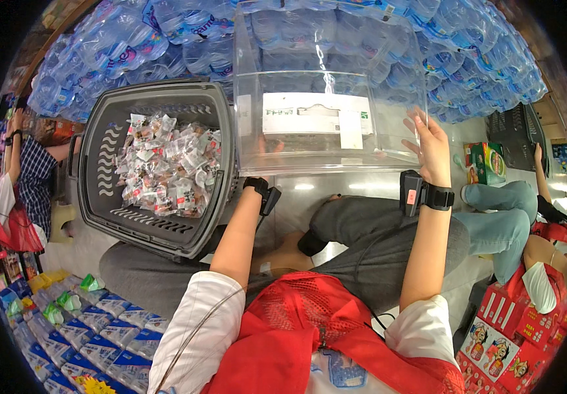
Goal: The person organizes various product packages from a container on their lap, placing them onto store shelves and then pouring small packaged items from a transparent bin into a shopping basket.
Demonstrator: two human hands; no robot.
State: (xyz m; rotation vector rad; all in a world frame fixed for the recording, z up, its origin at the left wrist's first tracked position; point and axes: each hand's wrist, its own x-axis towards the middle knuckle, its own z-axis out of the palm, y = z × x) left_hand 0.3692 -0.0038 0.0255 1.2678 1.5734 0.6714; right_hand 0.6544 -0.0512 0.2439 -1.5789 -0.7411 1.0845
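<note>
A clear plastic bin (303, 165) is held up in front of me, tilted, with a white label panel (283, 115) on it. My right hand (430, 143) grips its right side, thumb on the near face and fingers showing through the plastic. At the bin's lower left corner is my left hand (271, 146), partly hidden and seen blurred through the clear wall. To the left stands a dark grey shopping basket (91, 162). Inside the basket lie many small wrapped snack packets (165, 167).
Shrink-wrapped water bottles (199, 54) are stacked beyond the bin. Blue-and-white packs (101, 340) lie at lower left, red boxes (500, 340) at lower right. A seated person (505, 212) is close on my right, another person (22, 187) at left. A green carton (490, 162) sits on the floor.
</note>
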